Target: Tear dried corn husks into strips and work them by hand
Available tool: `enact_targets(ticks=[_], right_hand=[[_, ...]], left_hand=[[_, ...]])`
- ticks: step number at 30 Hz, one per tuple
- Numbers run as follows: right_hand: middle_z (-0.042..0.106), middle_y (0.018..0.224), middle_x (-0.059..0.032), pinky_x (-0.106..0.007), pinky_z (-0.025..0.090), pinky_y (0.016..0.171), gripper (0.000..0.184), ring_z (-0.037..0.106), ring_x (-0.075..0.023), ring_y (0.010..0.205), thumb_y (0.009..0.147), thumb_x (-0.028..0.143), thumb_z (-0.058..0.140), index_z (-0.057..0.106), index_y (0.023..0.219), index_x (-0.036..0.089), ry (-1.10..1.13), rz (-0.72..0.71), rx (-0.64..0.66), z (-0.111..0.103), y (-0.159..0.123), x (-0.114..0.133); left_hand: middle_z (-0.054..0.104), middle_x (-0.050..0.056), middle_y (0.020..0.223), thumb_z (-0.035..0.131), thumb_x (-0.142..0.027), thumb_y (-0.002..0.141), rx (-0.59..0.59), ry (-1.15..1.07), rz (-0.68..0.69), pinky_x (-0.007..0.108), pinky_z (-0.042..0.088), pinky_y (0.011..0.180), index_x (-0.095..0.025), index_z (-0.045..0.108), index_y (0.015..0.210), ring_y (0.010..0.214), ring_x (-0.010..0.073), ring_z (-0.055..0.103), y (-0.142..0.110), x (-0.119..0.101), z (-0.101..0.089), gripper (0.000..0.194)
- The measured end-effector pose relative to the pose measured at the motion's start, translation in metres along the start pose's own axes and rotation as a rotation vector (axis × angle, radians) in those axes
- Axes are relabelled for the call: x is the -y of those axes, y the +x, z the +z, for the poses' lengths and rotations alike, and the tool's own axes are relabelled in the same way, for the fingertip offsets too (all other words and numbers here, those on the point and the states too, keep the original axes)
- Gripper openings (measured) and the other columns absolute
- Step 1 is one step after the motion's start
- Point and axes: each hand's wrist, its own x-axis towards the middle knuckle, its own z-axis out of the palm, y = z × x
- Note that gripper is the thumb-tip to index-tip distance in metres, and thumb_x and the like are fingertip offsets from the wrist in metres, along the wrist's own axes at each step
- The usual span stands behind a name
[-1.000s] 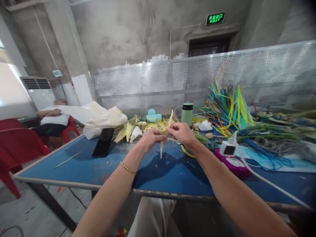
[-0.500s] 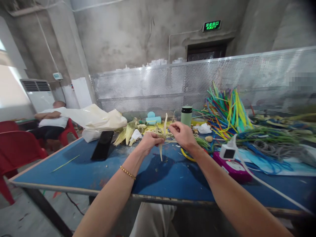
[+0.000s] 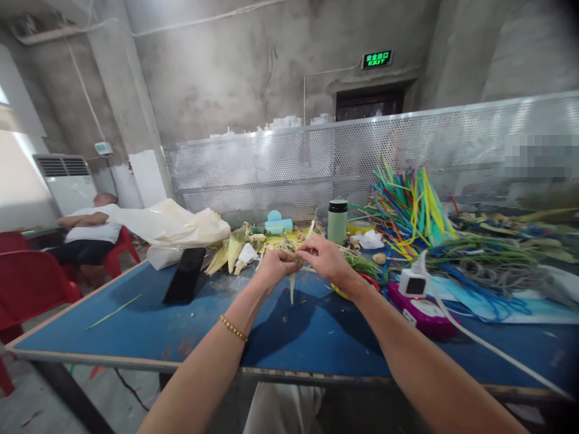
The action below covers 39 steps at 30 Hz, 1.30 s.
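Observation:
Over the blue table (image 3: pixel 289 343), my left hand (image 3: pixel 274 268) pinches a pale strip of what looks like corn husk (image 3: pixel 292 292). One end of the strip hangs below my fingers, and another pale end sticks up behind my right hand (image 3: pixel 322 256). My right hand has its fingertips closed on the strip right beside my left fingers. The fingers hide the middle of it. Just beyond my hands lies a heap of dry husks (image 3: pixel 234 250), with a white crumpled tissue (image 3: pixel 247 253) among them.
A black phone (image 3: pixel 184 276) and a pale plastic bag (image 3: pixel 181 224) lie to the left. Rightward are a green bottle (image 3: pixel 337 224), coloured strips (image 3: pixel 414 205), a purple power socket (image 3: pixel 420 312) with a white cable, and green cords (image 3: pixel 479 250). A person (image 3: pixel 93 226) sits at far left.
My right hand has come left and down to meet my left hand and now grips the strip. Before, it was apart from it. The camera view has tilted slightly up.

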Motion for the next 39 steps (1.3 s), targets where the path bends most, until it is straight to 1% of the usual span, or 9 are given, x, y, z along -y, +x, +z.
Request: enact_targets(ticks=[3,6,8,12,15,20,27,31,39], right_hand=[[0.063,0.075,-0.004,-0.026,0.04,0.065,0.011,0.054,-0.0143,0.068,0.078,0.019,0.06,0.07,0.074,0.017,0.02,0.003,-0.016,-0.003,0.0,0.0],[0.063,0.076,-0.0051,-0.026,0.039,0.064,0.018,0.053,-0.0143,0.067,0.084,0.026,0.055,0.069,0.079,0.016,-0.01,0.01,-0.177,-0.005,0.0,0.002],[0.06,0.067,-0.0033,-0.026,0.036,0.06,0.026,0.049,-0.0133,0.061,0.087,0.031,0.052,0.067,0.073,0.015,-0.026,0.038,-0.206,-0.005,-0.001,0.004],[0.049,0.05,0.0011,-0.026,0.026,0.052,0.039,0.039,-0.0109,0.051,0.085,0.037,0.052,0.058,0.053,0.016,-0.053,0.025,0.074,0.005,-0.004,0.006],[0.048,0.049,0.0016,-0.025,0.023,0.052,0.036,0.038,-0.0107,0.051,0.082,0.034,0.055,0.056,0.051,0.016,-0.067,0.007,0.172,0.017,-0.006,0.005],[0.046,0.049,0.0018,-0.025,0.024,0.053,0.026,0.037,-0.0105,0.051,0.076,0.021,0.053,0.053,0.05,0.016,-0.051,0.013,0.131,0.025,-0.008,0.0],[0.043,0.048,0.003,-0.024,0.025,0.052,0.028,0.037,-0.0098,0.05,0.076,0.024,0.05,0.048,0.049,0.017,0.021,0.117,0.123,0.021,-0.006,0.0],[0.042,0.048,0.0031,-0.024,0.025,0.052,0.029,0.035,-0.0097,0.05,0.077,0.026,0.05,0.048,0.049,0.017,0.017,0.112,0.137,0.02,-0.006,0.002],[0.046,0.05,0.0019,-0.025,0.026,0.053,0.028,0.038,-0.0105,0.052,0.077,0.027,0.053,0.054,0.052,0.016,-0.028,0.105,0.137,0.019,-0.005,0.003]], left_hand=[[0.057,0.0,0.051,0.079,-0.026,0.052,-0.006,-0.054,-0.039,0.024,0.033,0.052,-0.01,0.068,0.057,0.05,0.0076,0.043,-0.001,-0.002,0.001,0.02],[0.06,0.002,0.055,0.08,-0.027,0.051,-0.054,-0.2,-0.056,0.024,0.036,0.054,-0.01,0.068,0.059,0.052,0.0087,0.047,0.001,-0.003,-0.001,0.022],[0.061,0.003,0.056,0.081,-0.029,0.05,-0.117,-0.298,-0.048,0.024,0.035,0.053,-0.011,0.067,0.058,0.051,0.0082,0.047,0.002,-0.004,-0.004,0.025],[0.055,-0.001,0.051,0.082,-0.03,0.048,-0.177,-0.378,-0.051,0.024,0.03,0.05,-0.012,0.062,0.054,0.048,0.0067,0.043,0.004,-0.004,-0.008,0.028],[0.056,-0.001,0.054,0.083,-0.03,0.047,-0.159,-0.368,-0.095,0.023,0.029,0.05,-0.012,0.063,0.058,0.05,0.0067,0.044,0.004,-0.003,-0.008,0.029],[0.049,-0.003,0.049,0.083,-0.034,0.049,-0.072,-0.344,-0.121,0.023,0.024,0.047,-0.013,0.056,0.053,0.046,0.006,0.041,0.002,-0.004,-0.007,0.034],[0.053,0.0,0.053,0.085,-0.032,0.046,0.056,-0.421,-0.111,0.023,0.031,0.052,-0.01,0.061,0.058,0.051,0.0071,0.046,0.0,-0.01,-0.01,0.034],[0.052,-0.001,0.051,0.084,-0.03,0.048,0.034,-0.4,-0.114,0.022,0.032,0.051,-0.011,0.059,0.054,0.049,0.0067,0.045,0.0,-0.009,-0.01,0.033],[0.051,-0.002,0.051,0.081,-0.027,0.053,-0.103,-0.391,-0.076,0.023,0.034,0.052,-0.01,0.061,0.055,0.05,0.0063,0.045,0.003,-0.006,-0.011,0.026]])
